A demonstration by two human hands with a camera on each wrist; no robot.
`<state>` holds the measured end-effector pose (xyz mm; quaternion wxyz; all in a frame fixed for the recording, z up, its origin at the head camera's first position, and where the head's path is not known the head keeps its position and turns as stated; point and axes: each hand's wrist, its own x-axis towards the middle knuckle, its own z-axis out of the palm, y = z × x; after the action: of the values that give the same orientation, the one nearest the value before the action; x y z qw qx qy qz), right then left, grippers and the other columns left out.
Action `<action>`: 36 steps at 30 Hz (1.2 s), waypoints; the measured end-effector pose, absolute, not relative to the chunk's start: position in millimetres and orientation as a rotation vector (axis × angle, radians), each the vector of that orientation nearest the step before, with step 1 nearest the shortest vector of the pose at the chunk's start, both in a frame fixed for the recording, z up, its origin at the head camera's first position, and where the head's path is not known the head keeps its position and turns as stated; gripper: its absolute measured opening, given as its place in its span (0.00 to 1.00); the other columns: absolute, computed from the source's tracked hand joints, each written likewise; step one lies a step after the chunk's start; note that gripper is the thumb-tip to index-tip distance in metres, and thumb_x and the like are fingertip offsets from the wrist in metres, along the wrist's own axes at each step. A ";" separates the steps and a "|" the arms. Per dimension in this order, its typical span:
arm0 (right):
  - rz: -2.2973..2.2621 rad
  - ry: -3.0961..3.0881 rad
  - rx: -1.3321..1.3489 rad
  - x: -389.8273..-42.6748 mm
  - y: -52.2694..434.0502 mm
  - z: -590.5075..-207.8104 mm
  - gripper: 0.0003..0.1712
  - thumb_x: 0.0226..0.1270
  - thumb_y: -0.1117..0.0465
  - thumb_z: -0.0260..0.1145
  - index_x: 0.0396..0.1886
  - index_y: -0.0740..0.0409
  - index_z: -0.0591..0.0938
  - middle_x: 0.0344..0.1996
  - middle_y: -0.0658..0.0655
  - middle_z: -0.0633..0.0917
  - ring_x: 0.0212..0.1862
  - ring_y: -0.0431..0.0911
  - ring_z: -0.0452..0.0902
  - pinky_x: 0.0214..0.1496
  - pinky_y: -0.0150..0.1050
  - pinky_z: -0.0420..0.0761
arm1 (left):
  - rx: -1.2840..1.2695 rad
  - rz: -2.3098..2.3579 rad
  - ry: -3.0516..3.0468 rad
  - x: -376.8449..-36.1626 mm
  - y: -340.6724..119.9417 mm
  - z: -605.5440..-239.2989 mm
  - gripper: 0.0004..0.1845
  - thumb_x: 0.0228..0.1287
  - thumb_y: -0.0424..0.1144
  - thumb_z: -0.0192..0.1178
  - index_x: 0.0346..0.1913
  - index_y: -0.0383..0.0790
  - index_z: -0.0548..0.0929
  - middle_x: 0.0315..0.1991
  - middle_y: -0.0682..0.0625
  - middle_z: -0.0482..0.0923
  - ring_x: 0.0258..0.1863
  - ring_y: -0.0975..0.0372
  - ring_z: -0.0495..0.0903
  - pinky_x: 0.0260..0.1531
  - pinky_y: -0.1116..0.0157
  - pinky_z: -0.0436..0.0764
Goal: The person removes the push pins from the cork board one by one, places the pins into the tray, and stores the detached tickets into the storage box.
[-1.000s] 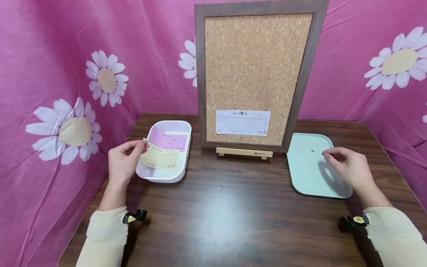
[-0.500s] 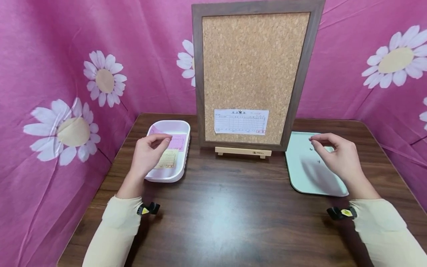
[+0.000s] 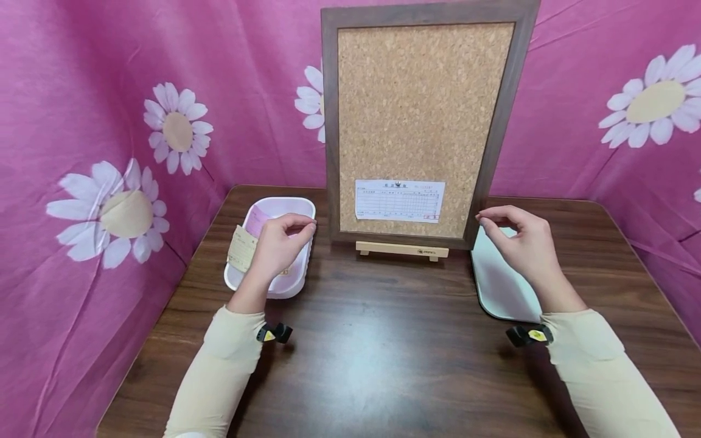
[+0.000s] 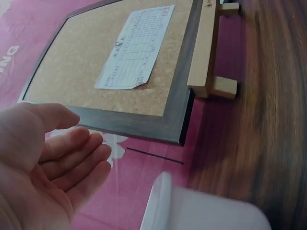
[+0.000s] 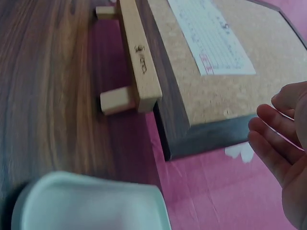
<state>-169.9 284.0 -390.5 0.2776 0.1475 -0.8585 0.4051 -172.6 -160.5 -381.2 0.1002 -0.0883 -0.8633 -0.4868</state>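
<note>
My left hand (image 3: 305,226) hovers over the white tray (image 3: 285,204), fingers loosely curled. In the left wrist view this hand (image 4: 72,129) shows nothing between thumb and fingers. A yellow slip (image 3: 242,247) lies under it, its left end bent up over the tray's rim, with a pink slip (image 3: 256,218) beneath. My right hand (image 3: 483,217) is raised by the cork board's (image 3: 418,109) lower right corner, thumb and forefinger close together. Whether they pinch anything is too small to see. A white printed slip (image 3: 399,200) is fixed low on the board.
The board stands on a small wooden easel (image 3: 401,250) at the back middle of a dark wooden table (image 3: 383,340). A pale green tray (image 3: 504,292) lies right of it, under my right hand. Pink flowered cloth (image 3: 109,91) walls in the back and sides.
My left hand let go of the yellow slip's corner and moved right across the white tray. My right hand rose from the green tray and moved left toward the board's corner.
</note>
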 end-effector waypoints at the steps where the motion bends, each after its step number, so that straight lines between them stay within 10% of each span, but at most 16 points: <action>1: 1.089 -2.312 0.397 -170.5 281.1 -389.8 0.08 0.69 0.72 0.72 0.44 0.61 0.92 0.38 0.16 0.82 0.40 0.17 0.77 0.47 0.17 0.71 | -0.259 -1.447 -2.547 -173.2 -157.9 -381.3 0.12 0.72 0.33 0.66 0.51 0.29 0.91 0.48 0.36 0.92 0.51 0.47 0.91 0.57 0.58 0.88; 6: 1.090 -2.315 0.422 -176.5 267.7 -387.6 0.07 0.69 0.72 0.72 0.43 0.62 0.92 0.37 0.21 0.83 0.39 0.17 0.76 0.46 0.18 0.72 | -0.229 -1.475 -2.541 -177.3 -146.8 -383.3 0.13 0.72 0.33 0.66 0.52 0.28 0.91 0.49 0.35 0.91 0.51 0.45 0.90 0.58 0.48 0.87; 14: 1.105 -2.302 0.433 -187.3 247.3 -384.6 0.07 0.69 0.71 0.73 0.43 0.62 0.93 0.36 0.63 0.92 0.35 0.20 0.74 0.42 0.20 0.72 | -0.219 -1.415 -2.586 -183.4 -122.1 -387.0 0.12 0.71 0.37 0.66 0.49 0.32 0.92 0.47 0.37 0.92 0.48 0.48 0.90 0.55 0.50 0.88; 36: 1.180 -2.352 0.469 -200.4 214.6 -384.3 0.07 0.71 0.72 0.71 0.45 0.67 0.91 0.41 0.66 0.92 0.37 0.22 0.76 0.40 0.14 0.74 | -0.199 -1.338 -2.440 -191.5 -90.7 -402.6 0.10 0.67 0.36 0.70 0.43 0.33 0.94 0.56 0.39 0.83 0.54 0.47 0.82 0.55 0.55 0.81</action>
<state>-200.4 214.6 -384.3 0.2321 0.1706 -0.8559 0.4295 -191.5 -90.7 -402.6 0.1751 -0.0704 -0.8611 -0.4721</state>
